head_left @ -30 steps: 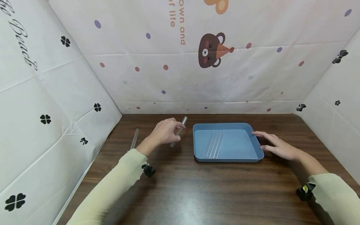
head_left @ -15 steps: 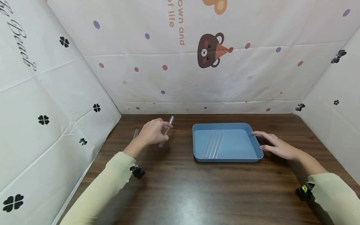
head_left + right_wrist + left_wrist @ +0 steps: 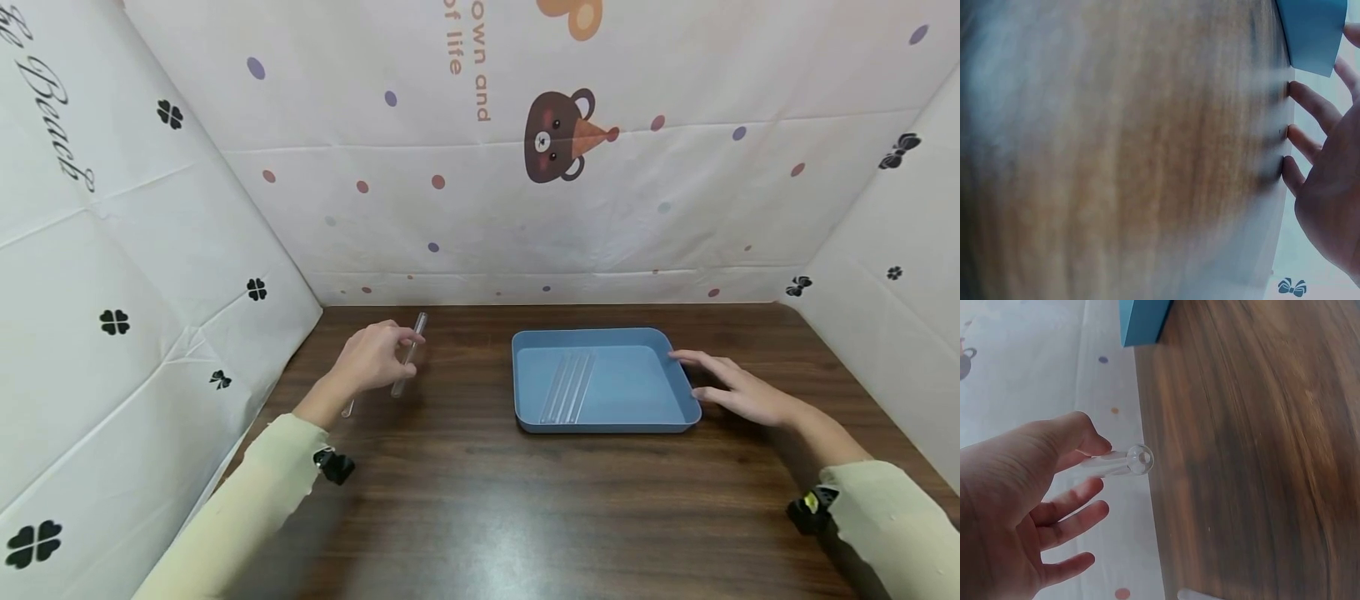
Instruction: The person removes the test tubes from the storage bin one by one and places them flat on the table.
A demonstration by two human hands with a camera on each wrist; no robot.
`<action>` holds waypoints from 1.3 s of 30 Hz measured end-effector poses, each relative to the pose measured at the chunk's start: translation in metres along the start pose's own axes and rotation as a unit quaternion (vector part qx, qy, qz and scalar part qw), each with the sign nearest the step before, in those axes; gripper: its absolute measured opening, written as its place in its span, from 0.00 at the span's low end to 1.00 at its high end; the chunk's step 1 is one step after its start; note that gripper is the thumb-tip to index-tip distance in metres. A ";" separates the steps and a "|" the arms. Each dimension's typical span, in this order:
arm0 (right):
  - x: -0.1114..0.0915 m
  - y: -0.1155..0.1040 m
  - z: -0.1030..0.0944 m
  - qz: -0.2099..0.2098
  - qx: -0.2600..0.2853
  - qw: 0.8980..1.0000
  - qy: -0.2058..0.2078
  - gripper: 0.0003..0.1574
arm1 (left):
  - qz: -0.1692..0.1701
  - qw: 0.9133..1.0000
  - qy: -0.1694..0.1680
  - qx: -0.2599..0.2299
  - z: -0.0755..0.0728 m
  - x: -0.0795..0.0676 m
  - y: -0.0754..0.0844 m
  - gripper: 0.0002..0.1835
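Right hand [image 3: 738,395] at tray [image 3: 637,379] edge

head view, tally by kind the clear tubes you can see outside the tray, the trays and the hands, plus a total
Clear tubes outside the blue tray: 2 (held tube, partly hidden tube)
Trays: 1
Hands: 2 (left hand, right hand)
Total: 5
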State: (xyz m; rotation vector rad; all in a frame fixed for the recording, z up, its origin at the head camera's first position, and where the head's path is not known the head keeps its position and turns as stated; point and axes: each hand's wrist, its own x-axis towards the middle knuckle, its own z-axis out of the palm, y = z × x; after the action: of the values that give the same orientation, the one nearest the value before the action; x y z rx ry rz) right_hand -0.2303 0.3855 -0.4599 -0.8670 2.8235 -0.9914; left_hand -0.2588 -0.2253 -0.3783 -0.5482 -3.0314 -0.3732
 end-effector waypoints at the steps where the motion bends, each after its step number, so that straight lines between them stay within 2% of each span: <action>1: 0.000 0.000 0.000 0.000 0.000 1.000 0.000 0.38 | -0.001 1.000 0.000 0.000 -0.001 -0.001 -0.002 0.26; 10: 0.000 -0.003 0.000 0.006 0.010 1.000 -0.007 0.38 | -0.022 1.000 -0.003 0.005 -0.005 -0.013 -0.023 0.24; 15: 0.000 -0.002 0.000 -0.005 0.002 1.000 0.002 0.38 | -0.037 0.999 -0.004 -0.002 -0.005 -0.015 -0.029 0.24; 25: 0.001 0.002 0.001 -0.021 0.001 1.000 0.007 0.38 | -0.064 0.997 -0.030 -0.043 0.009 -0.016 -0.037 0.23; 39: 0.000 0.000 0.000 -0.008 0.002 1.000 0.002 0.38 | -0.078 0.995 -0.053 -0.029 0.030 -0.008 -0.041 0.23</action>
State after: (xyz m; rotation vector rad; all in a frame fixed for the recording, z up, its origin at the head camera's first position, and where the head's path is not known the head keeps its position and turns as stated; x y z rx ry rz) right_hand -0.2304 0.3853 -0.4600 -0.8907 2.8201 -1.0024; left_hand -0.2654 -0.2574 -0.4178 -0.3462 -3.1845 -0.4545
